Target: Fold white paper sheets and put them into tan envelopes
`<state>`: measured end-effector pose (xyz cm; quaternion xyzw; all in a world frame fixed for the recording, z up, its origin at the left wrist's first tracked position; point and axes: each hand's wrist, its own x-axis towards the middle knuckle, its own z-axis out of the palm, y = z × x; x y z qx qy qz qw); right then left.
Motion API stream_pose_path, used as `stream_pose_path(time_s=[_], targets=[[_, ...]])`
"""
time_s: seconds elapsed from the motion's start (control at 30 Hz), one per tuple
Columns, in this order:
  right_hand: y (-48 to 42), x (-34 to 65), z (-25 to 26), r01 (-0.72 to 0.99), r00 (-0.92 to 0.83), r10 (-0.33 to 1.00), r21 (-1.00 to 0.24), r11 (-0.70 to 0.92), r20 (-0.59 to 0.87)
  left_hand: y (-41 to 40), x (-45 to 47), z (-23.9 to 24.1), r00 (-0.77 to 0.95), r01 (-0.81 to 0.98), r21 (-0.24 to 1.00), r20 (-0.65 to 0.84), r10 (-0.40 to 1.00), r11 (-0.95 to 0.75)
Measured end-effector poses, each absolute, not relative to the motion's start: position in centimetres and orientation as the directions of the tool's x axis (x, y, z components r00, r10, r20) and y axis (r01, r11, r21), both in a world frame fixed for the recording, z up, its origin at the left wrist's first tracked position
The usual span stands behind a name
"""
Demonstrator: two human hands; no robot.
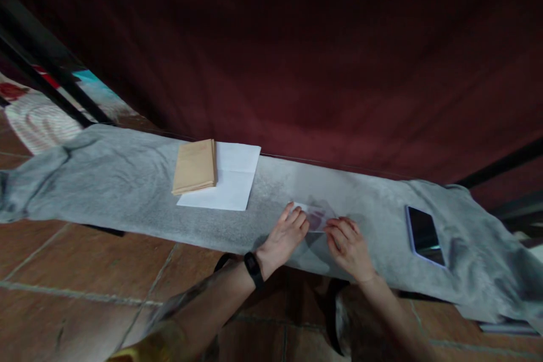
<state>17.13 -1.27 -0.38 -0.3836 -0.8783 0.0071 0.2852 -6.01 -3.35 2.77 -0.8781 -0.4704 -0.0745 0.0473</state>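
From my feed, a small, thin, see-through plastic piece (317,218) sits between both hands, over a narrow bench draped in grey plush cloth (127,181); can't tell if it touches the cloth. Bare left hand (287,232) with a black wristband (253,269) pinches its left end, bare right hand (348,243) its right end; fingertips partly hidden, so I can't judge firmness. Risks I'd flag: uneven pull could crease or tear the flimsy-looking film; a slick surface could slide from a light pinch; soft cloth gives poor backing, so pressing may buckle it. Snagged cloth could drag the lilac-edged, dark-screened phone (425,236) or the tan paper stack (195,165) overlapping a creased white sheet (235,181).
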Motion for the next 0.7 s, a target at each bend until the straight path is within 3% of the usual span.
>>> stream_pose_path(time_s=[0.13,0.3,0.4,0.7], targets=[[-1.9,16.9,-0.6,0.653,-0.625,0.7,-0.26,0.711,0.344,-4.0,-6.0,1.0,0.506,0.843,0.131,0.135,0.852,-0.521],[-1.4,15.2,-1.4,0.735,-0.526,0.794,-0.306,0.605,0.306,-4.0,-5.3,0.0,0.459,0.852,0.235,0.098,0.883,-0.468],[-1.2,13.6,-2.5,0.774,-0.494,0.826,-0.294,0.56,0.273,-3.6,-4.4,-0.9,0.402,0.881,0.21,0.137,0.906,-0.423],[-2.3,12.8,-4.7,0.866,-0.465,0.839,-0.053,0.498,0.283,-3.2,-4.1,-3.7,0.357,0.918,0.106,0.197,0.913,-0.382]])
